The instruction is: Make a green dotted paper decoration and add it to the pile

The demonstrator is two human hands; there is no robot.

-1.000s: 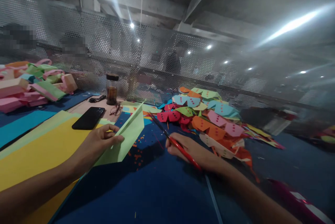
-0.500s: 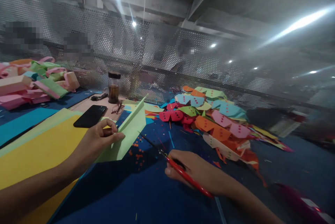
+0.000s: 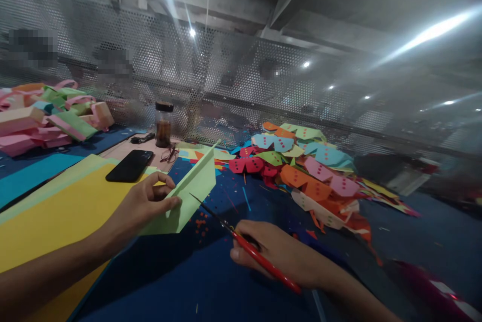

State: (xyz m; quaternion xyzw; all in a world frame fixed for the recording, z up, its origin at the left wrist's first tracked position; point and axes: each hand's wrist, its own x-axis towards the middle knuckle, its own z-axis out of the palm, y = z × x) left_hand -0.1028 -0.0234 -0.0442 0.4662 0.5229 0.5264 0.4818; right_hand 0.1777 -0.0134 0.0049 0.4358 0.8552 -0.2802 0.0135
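A folded sheet of light green paper (image 3: 198, 181) stands tilted above the blue table, pinched between the thumb and fingers of my left hand (image 3: 154, 200). My right hand (image 3: 267, 246) is closed around the red handles of a pair of scissors (image 3: 259, 259). Their dark blades point up and left, and the tip overlaps the green paper in view; whether it touches the paper I cannot tell. Small orange paper bits (image 3: 201, 224) lie on the table between the paper and the scissors.
Several coloured paper cutouts with punched dots (image 3: 316, 176) are heaped at right. Yellow paper sheets (image 3: 75, 206) and a black phone (image 3: 130, 165) lie at left. A lidded jar (image 3: 163, 126) stands near a perforated metal screen (image 3: 226, 76). Folded paper pieces (image 3: 48, 121) are piled far left.
The scissors and my right hand have moved left, so the blade tip now overlaps the green paper. My left hand and the paper have shifted slightly right.
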